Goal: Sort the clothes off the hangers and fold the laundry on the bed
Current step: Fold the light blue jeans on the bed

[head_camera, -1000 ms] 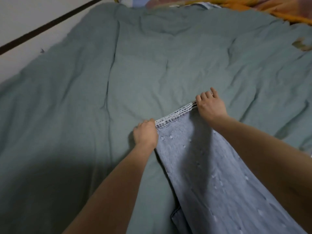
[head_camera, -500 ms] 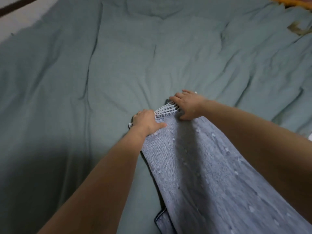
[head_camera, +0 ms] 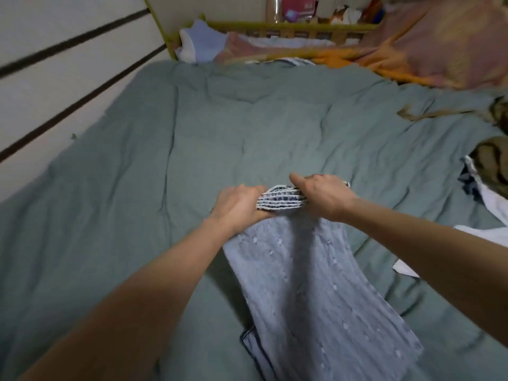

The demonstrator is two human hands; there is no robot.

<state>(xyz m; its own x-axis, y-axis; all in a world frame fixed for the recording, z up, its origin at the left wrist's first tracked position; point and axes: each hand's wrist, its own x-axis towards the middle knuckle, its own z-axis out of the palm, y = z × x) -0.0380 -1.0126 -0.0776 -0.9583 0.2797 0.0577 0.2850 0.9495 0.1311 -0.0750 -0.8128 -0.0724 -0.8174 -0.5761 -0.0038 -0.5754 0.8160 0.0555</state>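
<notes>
A pair of light blue jeans (head_camera: 308,292) lies lengthwise on the grey-green bed cover (head_camera: 165,166), legs stacked, running from the lower right up to the middle. Their frayed hems (head_camera: 280,200) are bunched and lifted off the cover. My left hand (head_camera: 239,206) grips the left side of the hems. My right hand (head_camera: 323,196) grips the right side, thumb pointing left over the top. The waist end runs out of the frame at the bottom.
White and dark garments (head_camera: 483,193) lie heaped at the right edge of the bed. Orange and pink bedding (head_camera: 412,45) and a pale blue pillow (head_camera: 200,42) sit at the head, by a yellow-green frame (head_camera: 288,26). A wall (head_camera: 55,64) runs along the left.
The hems lay flat under my hands before; now both hands have drawn together, bunched them and raised them. My view has lifted, showing the head of the bed.
</notes>
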